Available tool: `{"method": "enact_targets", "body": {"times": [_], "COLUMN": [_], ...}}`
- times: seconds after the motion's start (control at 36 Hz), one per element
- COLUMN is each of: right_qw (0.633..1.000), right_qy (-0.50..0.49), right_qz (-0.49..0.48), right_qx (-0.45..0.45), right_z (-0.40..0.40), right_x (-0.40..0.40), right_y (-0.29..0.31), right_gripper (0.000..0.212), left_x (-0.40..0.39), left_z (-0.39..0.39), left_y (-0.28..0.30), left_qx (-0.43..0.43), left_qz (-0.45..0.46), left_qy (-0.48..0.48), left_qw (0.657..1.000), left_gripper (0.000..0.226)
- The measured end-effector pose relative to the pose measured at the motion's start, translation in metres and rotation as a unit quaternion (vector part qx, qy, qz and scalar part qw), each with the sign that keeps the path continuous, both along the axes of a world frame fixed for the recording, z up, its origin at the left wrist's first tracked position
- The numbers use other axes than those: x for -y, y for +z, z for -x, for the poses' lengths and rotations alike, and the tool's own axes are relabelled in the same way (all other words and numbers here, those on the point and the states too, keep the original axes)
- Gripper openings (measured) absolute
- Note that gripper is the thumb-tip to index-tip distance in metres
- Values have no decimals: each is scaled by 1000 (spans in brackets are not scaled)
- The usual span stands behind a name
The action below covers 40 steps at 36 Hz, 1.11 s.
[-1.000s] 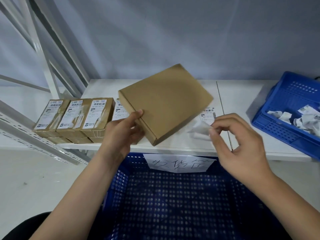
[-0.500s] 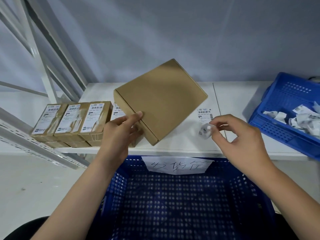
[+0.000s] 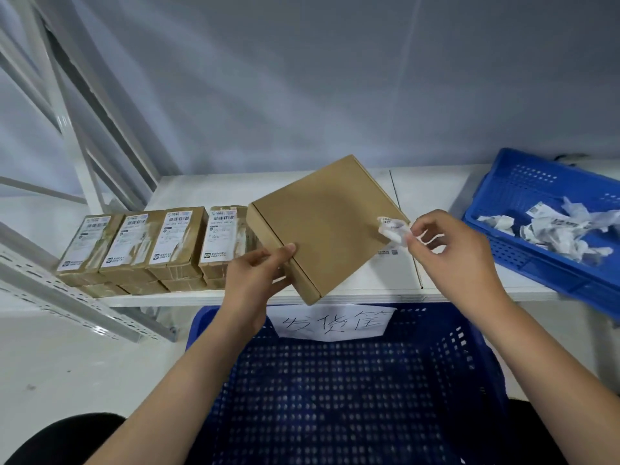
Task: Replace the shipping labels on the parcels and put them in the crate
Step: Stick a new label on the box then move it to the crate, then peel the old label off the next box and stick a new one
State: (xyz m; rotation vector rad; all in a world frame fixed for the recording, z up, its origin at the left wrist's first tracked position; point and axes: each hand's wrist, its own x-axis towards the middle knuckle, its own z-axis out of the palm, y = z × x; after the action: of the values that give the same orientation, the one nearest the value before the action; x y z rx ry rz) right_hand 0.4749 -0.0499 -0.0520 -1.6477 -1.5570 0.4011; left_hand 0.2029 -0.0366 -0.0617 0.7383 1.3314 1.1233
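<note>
My right hand (image 3: 459,253) is now pinching the balled-up old label (image 3: 393,229); my left hand (image 3: 258,280) is still gripping the seemingly bare parcel (image 3: 327,226), awaiting relabelling.

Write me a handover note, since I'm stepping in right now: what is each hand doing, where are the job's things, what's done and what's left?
Left hand grips the bare box by its near left edge, tilted above the shelf.
Right hand pinches a crumpled label beside the box's right corner.
Labelled parcels sit in a row on the shelf's left.
The crate in front shows no parcels inside.
The bin on the right holds crumpled labels.
Done: the held box shows no label on its top face.
Left: bin the scrap, stick on a new label, crate the box, then handle the row.
</note>
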Motion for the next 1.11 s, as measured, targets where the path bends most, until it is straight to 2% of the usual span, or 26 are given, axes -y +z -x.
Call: {"method": "enact_targets", "body": {"times": [0.14, 0.33, 0.44, 0.56, 0.78, 0.92, 1.11], "right_qw": [997, 996, 994, 991, 978, 963, 945], "right_qy": [-55, -90, -104, -119, -185, -259, -312], "right_qz": [5, 16, 26, 54, 84, 67, 76], "right_qx": [-47, -8, 5, 19, 48, 13, 65], "right_z": [-19, -46, -69, -94, -158, -195, -231], "right_x": [8, 13, 11, 8, -2, -12, -29], "right_y": [10, 12, 11, -2, -22, -34, -50], "right_gripper": [25, 12, 17, 11, 18, 28, 14], "left_x": [7, 12, 12, 12, 6, -2, -3], "left_z": [-12, -33, -42, -47, -49, -52, -53], "left_y": [-2, -7, -11, -21, -30, -34, -42], "left_qx": [8, 30, 34, 41, 42, 40, 15], "left_qz": [14, 14, 22, 40, 60, 69, 66], "left_qy": [-13, -50, -59, -68, -63, -41, -40], "left_qw": [1000, 998, 997, 996, 995, 996, 997], "left_gripper": [33, 29, 38, 51, 29, 22, 19]}}
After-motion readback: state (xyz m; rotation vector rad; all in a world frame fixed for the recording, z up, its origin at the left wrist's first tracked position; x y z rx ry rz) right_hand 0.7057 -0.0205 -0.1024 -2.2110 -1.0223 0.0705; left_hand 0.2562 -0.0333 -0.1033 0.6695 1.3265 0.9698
